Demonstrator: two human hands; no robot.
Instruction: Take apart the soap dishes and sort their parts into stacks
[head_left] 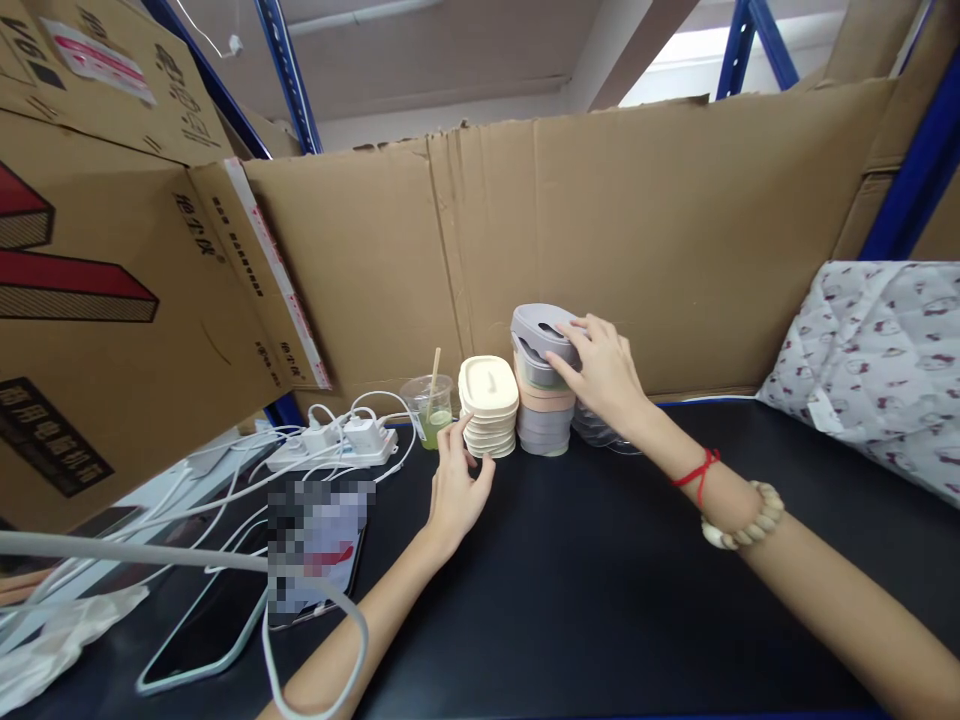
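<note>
My right hand [604, 370] pinches the rim of a grey lid-like piece [534, 320] with a dark oval opening in its top. That piece sits tilted on a stack of grey and peach plastic pieces [546, 425]. Left of it stands a stack of cream, rounded-square lids [491, 385], the top one with a raised tab. My left hand [456, 495] is at the front of the cream stack, thumb and fingers apart; whether the fingertips touch it I cannot tell. Clear plastic pieces [592, 428] lie partly hidden behind my right wrist.
A clear cup [427, 405] with green liquid and a straw stands beside the cream stack. A power strip [330, 450] with white cables, a phone [217, 610] and a lit screen device [319, 560] lie left. Cardboard [637, 230] walls the back; a patterned quilted bag [885, 370] sits right.
</note>
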